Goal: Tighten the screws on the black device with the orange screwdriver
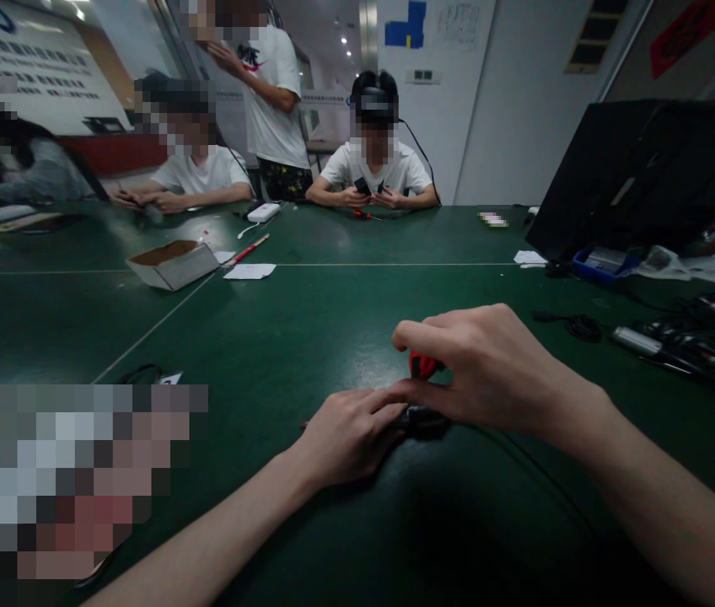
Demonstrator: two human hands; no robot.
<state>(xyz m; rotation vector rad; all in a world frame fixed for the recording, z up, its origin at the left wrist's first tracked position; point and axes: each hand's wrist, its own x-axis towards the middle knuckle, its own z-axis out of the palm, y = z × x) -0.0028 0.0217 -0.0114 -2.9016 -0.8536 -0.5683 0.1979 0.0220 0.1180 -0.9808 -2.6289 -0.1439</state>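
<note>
My right hand [484,367] is closed over a screwdriver with a red and black handle [422,364], held upright; only the handle's top shows under the fingers. My left hand [348,430] rests on the green table [307,329] and presses a small dark object [426,419] down beside the screwdriver's lower end. The two hands touch at the fingertips. What the dark object is stays hidden by the fingers.
An open cardboard box [173,261], paper slips [249,271] and a red pencil [247,250] lie at the far left. A black laptop [642,169] and a tangle of cables and tools [680,341] fill the right. Several people sit or stand across the table.
</note>
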